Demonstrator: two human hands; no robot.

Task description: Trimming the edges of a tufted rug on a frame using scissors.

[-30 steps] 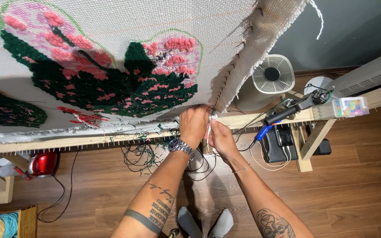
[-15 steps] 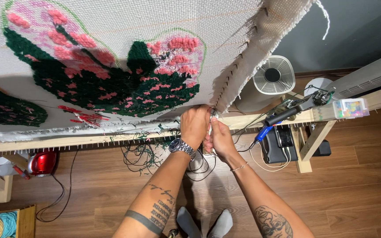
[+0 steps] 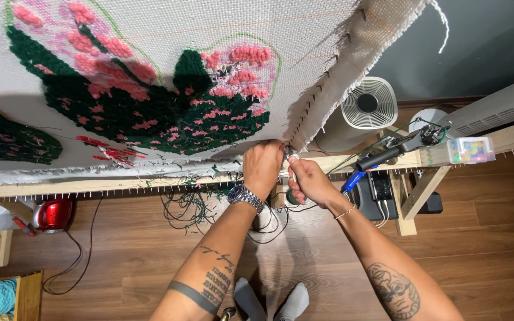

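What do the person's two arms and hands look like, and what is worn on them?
Both arms are bare, with no sleeves. The left hand has a silver metal wristwatch at the wrist; its forearm carries dark tattoos: script, lettering and a solid band. The right hand has a thin chain bracelet at the wrist, and its forearm bears a large dark tattoo.

My left hand touches the cloth above it, on the frame rail; my right hand just beside; tufting gun farther right; fan behind.
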